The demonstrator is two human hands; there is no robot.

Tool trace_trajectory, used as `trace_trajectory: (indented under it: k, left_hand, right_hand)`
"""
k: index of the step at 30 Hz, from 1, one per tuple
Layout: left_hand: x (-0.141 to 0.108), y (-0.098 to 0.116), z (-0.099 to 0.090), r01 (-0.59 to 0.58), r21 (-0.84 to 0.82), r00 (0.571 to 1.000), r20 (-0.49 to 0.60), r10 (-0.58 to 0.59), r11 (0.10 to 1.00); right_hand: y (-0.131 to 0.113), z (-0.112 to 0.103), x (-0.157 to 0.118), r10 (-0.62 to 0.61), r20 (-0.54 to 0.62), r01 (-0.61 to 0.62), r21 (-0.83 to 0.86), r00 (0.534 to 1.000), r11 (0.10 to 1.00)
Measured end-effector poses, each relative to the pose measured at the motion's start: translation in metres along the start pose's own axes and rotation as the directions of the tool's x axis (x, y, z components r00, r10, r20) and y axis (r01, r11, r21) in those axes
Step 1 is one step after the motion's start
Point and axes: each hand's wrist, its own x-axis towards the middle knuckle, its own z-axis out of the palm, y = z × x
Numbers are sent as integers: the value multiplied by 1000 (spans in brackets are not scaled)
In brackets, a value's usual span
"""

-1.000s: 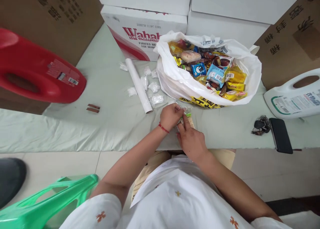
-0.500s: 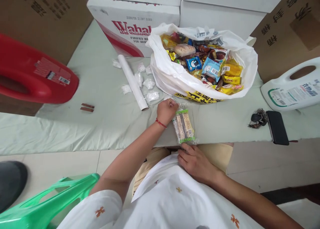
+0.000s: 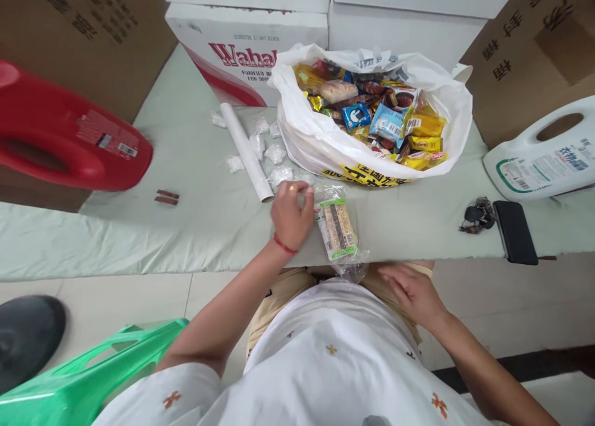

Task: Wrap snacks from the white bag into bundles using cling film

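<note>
A clear-wrapped snack pack with green ends (image 3: 339, 229) lies at the table's front edge, its loose film (image 3: 351, 268) hanging over. Left of it, my left hand (image 3: 292, 214) is raised with bent fingers, thumb slightly apart from them, apparently holding nothing. Its fingertips are beside small clear-film bundles (image 3: 281, 175), and a red cord circles the wrist. My right hand (image 3: 413, 292) is just off the table edge, right of the pack, fingers stretched and empty. Behind the pack stands a white plastic bag (image 3: 309, 137) full of wrapped snacks (image 3: 388, 125).
A white roll (image 3: 246, 152) lies left of the bag. Red bottle (image 3: 69, 131) and two brown strips (image 3: 166, 196) are at left. White jug (image 3: 542, 156), keys (image 3: 478, 215) and phone (image 3: 515, 232) are at right. Boxes (image 3: 251, 57) line the back; a green stool (image 3: 93, 376) stands lower left.
My left hand has let go of the pack's upper film and moved left. My right hand has left the pack's lower end and moved right. The pack stays at the edge.
</note>
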Motion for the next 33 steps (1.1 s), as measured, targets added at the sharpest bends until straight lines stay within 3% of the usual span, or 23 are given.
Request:
trace_trajectory:
  k: [2,3,5,7,9,12,17,20,24,26,29,33]
  left_hand:
    - [-16,11,-16,-169,51,985,-28,171,984]
    - [-23,16,-20,-276,34,961,32,275,960]
    - [-34,24,-20,-451,-49,865,219,450,891]
    - [-39,25,-10,-523,-104,761,390,518,846]
    - [-40,20,4,-514,-79,722,498,480,854]
    - [-41,8,16,-488,-24,712,567,414,873]
    - [-43,-1,18,-502,-17,705,571,421,865]
    - [-44,-1,19,-504,-10,706,571,418,864]
    - [-44,-1,20,-501,-4,708,574,412,865]
    - [-44,-1,20,-497,-3,709,576,408,868]
    - [-44,0,20,-491,6,711,580,397,871]
    - [-44,1,19,-486,12,718,576,392,874]
  right_hand:
    - [2,7,6,100,-199,-111,-48,975,993]
    - [1,12,11,112,-248,-136,-82,962,987]
    - [-4,23,23,92,-282,-141,-156,955,978]
    - [-9,32,34,59,-270,-117,-205,961,972]
    - [-14,37,39,32,-249,-92,-233,968,968]
    - [-21,37,31,8,-256,-83,-285,967,955]
    - [-35,34,-2,-29,-256,-60,-334,966,941]
    - [-34,35,-16,21,-216,-74,-242,976,967]
    - [-23,34,-24,209,-118,-206,34,971,978]
    - [-20,35,-21,364,-88,-337,226,927,914]
    - [-24,43,-5,572,-7,-487,516,820,705]
    - [-37,61,20,661,155,-489,797,734,356]
